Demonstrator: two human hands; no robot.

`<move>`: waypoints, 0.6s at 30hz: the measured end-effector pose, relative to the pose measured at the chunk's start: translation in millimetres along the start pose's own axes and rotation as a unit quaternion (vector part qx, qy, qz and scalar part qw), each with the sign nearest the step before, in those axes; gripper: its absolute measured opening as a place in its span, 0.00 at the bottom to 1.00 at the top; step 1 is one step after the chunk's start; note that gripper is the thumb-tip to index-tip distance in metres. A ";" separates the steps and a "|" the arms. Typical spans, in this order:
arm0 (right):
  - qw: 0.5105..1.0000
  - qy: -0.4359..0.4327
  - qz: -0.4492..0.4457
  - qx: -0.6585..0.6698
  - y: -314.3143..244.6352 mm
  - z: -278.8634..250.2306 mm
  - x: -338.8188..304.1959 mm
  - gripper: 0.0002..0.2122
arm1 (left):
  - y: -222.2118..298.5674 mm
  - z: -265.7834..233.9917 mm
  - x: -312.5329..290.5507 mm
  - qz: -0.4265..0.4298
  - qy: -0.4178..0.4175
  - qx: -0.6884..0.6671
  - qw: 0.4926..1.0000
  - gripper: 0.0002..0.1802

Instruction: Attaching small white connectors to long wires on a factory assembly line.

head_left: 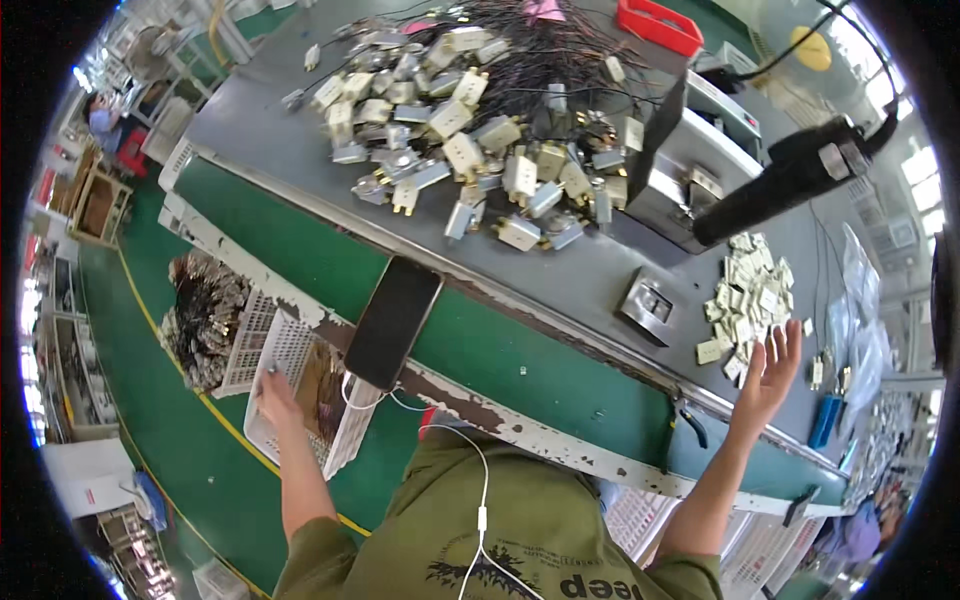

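Note:
My left hand (279,397) is low at the left, over the rim of a white plastic basket (262,425). Its fingers are bent together, with a small grey bit at their tips that is too small to name. My right hand (767,385) is raised at the right with fingers spread and nothing in them. Beside its fingertips lies a pile of small cream plastic pieces (752,297). Farther off, a large heap of cream and grey plug-like housings (462,153) with metal pins covers the grey bench (255,115), dark wires trailing behind it.
A metal machine (668,165) and a thick black cylindrical tool (785,185) stand at the right. A metal fixture (650,306) sits near the bench edge. A phone (395,320) with a white cable lies in front, pliers (690,425) to its right. A red tray (660,25) is at the back.

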State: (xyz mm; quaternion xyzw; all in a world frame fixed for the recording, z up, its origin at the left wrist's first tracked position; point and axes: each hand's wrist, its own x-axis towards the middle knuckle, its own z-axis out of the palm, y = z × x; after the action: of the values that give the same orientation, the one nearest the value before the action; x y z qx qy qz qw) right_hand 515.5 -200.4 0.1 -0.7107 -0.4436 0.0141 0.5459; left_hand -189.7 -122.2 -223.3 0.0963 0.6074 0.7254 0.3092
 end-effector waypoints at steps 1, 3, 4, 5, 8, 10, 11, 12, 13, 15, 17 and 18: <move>1.000 0.001 -0.002 0.019 -2.5 2.4 0.8 0.26 | -18.9 -23.0 1.8 -0.050 0.003 0.002 0.999 0.22; 0.999 -0.018 -0.004 0.032 -7.1 5.3 0.0 0.26 | -38.7 -56.2 7.0 -0.169 -0.038 -0.003 0.985 0.22; 0.999 -0.016 -0.007 0.048 -9.5 4.8 -0.2 0.25 | -43.3 -57.6 12.2 -0.262 -0.086 0.002 0.961 0.23; 0.999 -0.007 -0.026 0.038 -12.2 5.4 -3.1 0.25 | -41.7 -53.8 13.6 -0.274 -0.148 -0.017 0.950 0.23; 0.996 0.014 -0.025 0.083 -25.3 3.1 -14.4 0.23 | -9.6 14.1 14.2 -0.121 -0.015 0.253 0.960 0.25; 0.997 0.015 -0.017 0.070 -34.5 5.9 -22.7 0.22 | 34.3 90.9 -0.8 0.257 -0.061 0.333 0.905 0.22; 0.997 -0.002 -0.024 0.073 -38.7 9.1 -26.2 0.22 | 57.2 133.6 -18.6 0.316 -0.109 0.283 0.899 0.21; 0.996 -0.021 -0.032 0.078 -42.2 13.6 -28.5 0.22 | 78.4 177.3 -42.6 0.385 -0.175 0.219 0.879 0.21; 0.995 -0.028 -0.026 0.088 -45.4 19.1 -31.1 0.22 | 98.4 217.8 -71.7 0.380 -0.210 0.249 0.866 0.21; 0.992 -0.053 -0.022 0.111 -50.6 31.2 -32.6 0.22 | 128.8 293.4 -136.2 0.454 -0.338 0.293 0.771 0.22; 0.988 -0.098 -0.031 0.117 -56.5 40.4 -32.8 0.23 | 139.0 355.2 -195.9 0.536 -0.414 0.324 0.661 0.24; 0.986 -0.124 -0.041 0.109 -59.5 44.0 -32.2 0.23 | 141.2 380.1 -216.0 0.572 -0.419 0.324 0.626 0.24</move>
State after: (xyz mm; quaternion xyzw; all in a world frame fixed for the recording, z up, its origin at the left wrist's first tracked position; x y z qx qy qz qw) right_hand 437.2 -186.9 14.3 -0.6214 -0.5320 0.1278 0.5609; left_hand 130.1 57.9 53.0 0.8122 0.4305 0.3937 0.0018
